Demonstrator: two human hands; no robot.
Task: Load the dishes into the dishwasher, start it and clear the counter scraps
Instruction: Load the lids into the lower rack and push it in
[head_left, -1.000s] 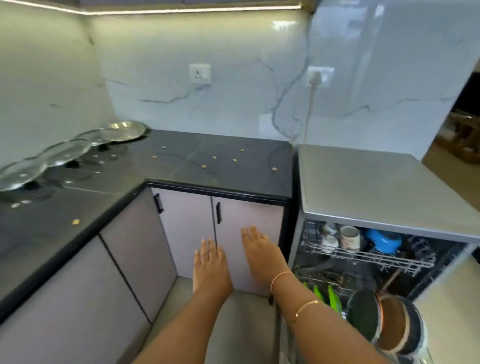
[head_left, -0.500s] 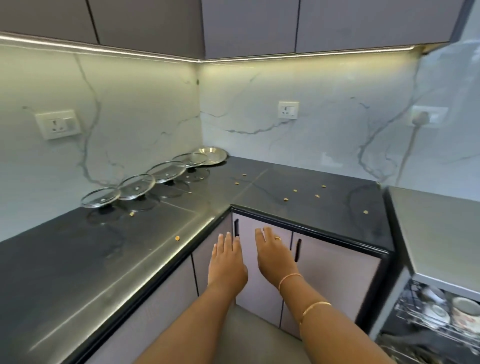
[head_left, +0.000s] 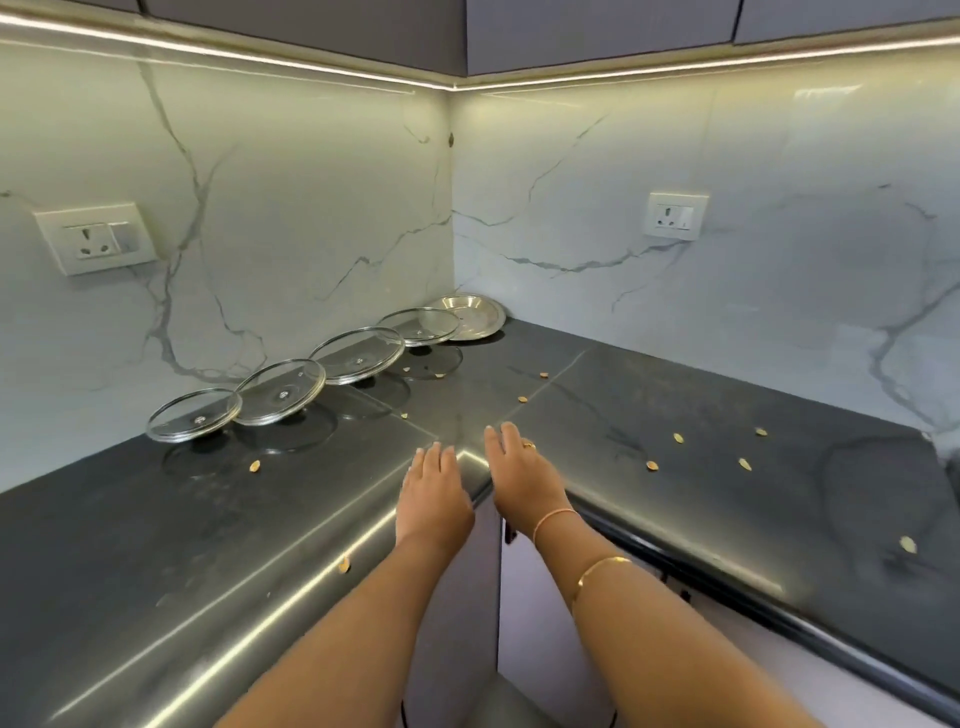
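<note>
The left hand (head_left: 435, 501) and right hand (head_left: 522, 480) are held flat, empty, over the inner front corner of the tabletop (head_left: 156, 545). Four glass lids (head_left: 280, 392) and a steel plate (head_left: 470, 317) are lined toward the back corner, unloaded, with scraps (head_left: 652, 465) scattered. A forward reach is likely needed.

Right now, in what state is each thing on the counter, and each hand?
Glass lids: four in a row, knob down.
Steel plate: lying flat in the corner, empty.
Scraps: scattered on the counter, not yet cleared.
Left hand: open, holding nothing.
Right hand: open, holding nothing.
</note>
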